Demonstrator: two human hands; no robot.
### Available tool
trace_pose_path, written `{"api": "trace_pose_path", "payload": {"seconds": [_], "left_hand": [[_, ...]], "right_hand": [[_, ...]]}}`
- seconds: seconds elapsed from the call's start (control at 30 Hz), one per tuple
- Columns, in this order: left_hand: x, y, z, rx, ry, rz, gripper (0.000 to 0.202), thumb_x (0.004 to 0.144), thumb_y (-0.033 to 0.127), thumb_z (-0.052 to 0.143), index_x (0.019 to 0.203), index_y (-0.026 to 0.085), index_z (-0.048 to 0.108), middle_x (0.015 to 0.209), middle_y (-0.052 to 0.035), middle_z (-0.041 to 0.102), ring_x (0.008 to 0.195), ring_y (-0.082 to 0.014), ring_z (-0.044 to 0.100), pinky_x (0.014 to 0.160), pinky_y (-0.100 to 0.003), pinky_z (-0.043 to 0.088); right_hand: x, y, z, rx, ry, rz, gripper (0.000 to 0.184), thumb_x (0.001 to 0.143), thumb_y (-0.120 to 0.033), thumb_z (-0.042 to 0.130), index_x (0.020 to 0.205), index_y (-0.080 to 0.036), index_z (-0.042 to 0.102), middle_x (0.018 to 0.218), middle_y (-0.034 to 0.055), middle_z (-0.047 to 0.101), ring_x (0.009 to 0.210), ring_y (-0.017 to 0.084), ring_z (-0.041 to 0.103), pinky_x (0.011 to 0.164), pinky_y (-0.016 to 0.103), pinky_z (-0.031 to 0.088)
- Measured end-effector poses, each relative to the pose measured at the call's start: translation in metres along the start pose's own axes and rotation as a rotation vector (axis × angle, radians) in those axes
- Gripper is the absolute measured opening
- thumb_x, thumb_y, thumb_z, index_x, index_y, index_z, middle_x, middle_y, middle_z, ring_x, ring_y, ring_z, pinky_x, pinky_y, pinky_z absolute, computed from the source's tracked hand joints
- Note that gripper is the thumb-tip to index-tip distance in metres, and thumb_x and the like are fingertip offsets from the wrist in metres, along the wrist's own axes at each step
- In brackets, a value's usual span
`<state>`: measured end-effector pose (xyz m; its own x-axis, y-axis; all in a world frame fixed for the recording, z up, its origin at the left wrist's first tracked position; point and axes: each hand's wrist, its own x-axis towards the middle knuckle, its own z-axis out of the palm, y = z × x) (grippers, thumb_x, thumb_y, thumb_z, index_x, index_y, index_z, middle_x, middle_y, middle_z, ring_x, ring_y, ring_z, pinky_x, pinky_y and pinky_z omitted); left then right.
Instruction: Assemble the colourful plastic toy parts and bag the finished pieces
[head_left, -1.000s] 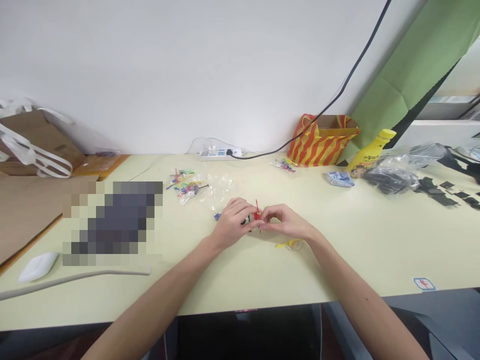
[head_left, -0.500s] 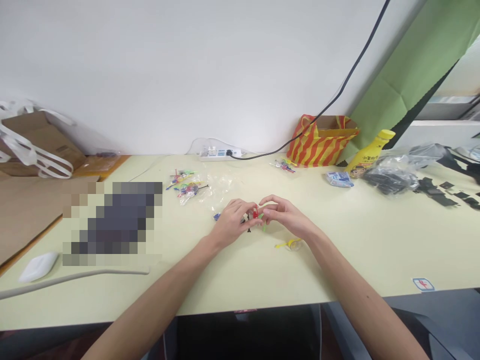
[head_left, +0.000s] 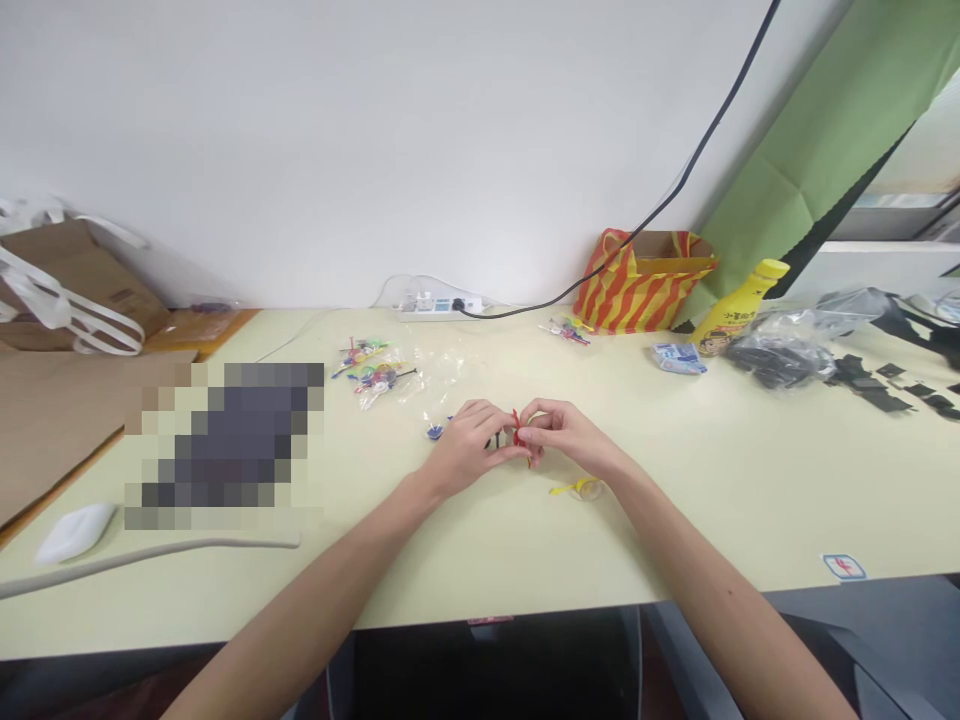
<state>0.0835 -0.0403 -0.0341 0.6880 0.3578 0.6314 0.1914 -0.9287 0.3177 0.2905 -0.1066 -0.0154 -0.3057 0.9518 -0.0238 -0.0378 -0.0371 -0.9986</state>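
A small red plastic piece [head_left: 517, 428] is pinched between my two hands above the table. My left hand [head_left: 471, 445] grips it from the left with thumb and fingertips. From the right, the thumb and index finger of my right hand [head_left: 562, 432] close on it too. The piece is partly covered by fingers, so its exact kind is hidden. Behind my left fingers a black piece [head_left: 496, 440] shows in part. A blue and white piece [head_left: 435, 432] lies left of my left hand. Below my right hand rests a yellow piece with a clear round part [head_left: 588, 489].
Colourful plastic pieces in clear wrapping [head_left: 379, 378] lie behind my left hand, with another small bundle [head_left: 568, 330] further right. At the back stand a power strip [head_left: 439, 308], a striped bag [head_left: 645, 290] and a yellow bottle [head_left: 739, 310]. A white case [head_left: 76, 532] lies at left.
My right hand has closed in on the red piece, which has shifted slightly right and turned. The green piece seen under my fingers before is now hidden.
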Motion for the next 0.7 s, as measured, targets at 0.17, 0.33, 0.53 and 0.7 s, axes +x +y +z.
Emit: {"api": "trace_pose_path", "payload": {"seconds": [0.17, 0.33, 0.53, 0.7], "left_hand": [[0.0018, 0.0036, -0.0042, -0.036, -0.066, -0.003, 0.026, 0.095, 0.044, 0.065, 0.102, 0.019, 0.062, 0.092, -0.0043, 0.072, 0.087, -0.0184, 0.065, 0.088, -0.036, 0.05], [0.0032, 0.0072, -0.0079, -0.059, -0.08, -0.008, 0.022, 0.098, 0.039, 0.062, 0.107, 0.02, 0.062, 0.095, -0.0054, 0.072, 0.088, -0.0189, 0.066, 0.088, -0.037, 0.051], [0.0026, 0.0078, -0.0066, -0.079, -0.061, -0.014, 0.019, 0.098, 0.035, 0.062, 0.11, 0.021, 0.063, 0.097, -0.0052, 0.073, 0.093, -0.019, 0.068, 0.091, -0.038, 0.053], [0.003, 0.0078, -0.0056, -0.097, -0.021, 0.014, 0.02, 0.097, 0.035, 0.065, 0.11, 0.021, 0.063, 0.099, -0.0052, 0.074, 0.093, -0.0195, 0.069, 0.091, -0.038, 0.054]], "right_hand": [[0.0007, 0.002, 0.0017, -0.008, -0.024, -0.017, 0.035, 0.089, -0.051, 0.072, 0.09, -0.018, 0.06, 0.066, 0.0028, 0.073, 0.058, 0.018, 0.069, 0.061, 0.029, 0.047], [0.0011, 0.0021, 0.0008, -0.001, 0.001, -0.022, 0.036, 0.088, -0.052, 0.072, 0.087, -0.018, 0.059, 0.066, 0.0013, 0.071, 0.055, 0.016, 0.067, 0.061, 0.028, 0.046], [0.0017, 0.0027, -0.002, 0.006, 0.023, -0.003, 0.034, 0.086, -0.048, 0.075, 0.095, -0.019, 0.06, 0.063, -0.0007, 0.069, 0.054, 0.015, 0.064, 0.062, 0.028, 0.044], [0.0018, 0.0028, -0.0025, 0.007, 0.007, -0.013, 0.032, 0.087, -0.045, 0.073, 0.098, -0.018, 0.061, 0.062, -0.0015, 0.068, 0.053, 0.014, 0.062, 0.063, 0.029, 0.045]]}}
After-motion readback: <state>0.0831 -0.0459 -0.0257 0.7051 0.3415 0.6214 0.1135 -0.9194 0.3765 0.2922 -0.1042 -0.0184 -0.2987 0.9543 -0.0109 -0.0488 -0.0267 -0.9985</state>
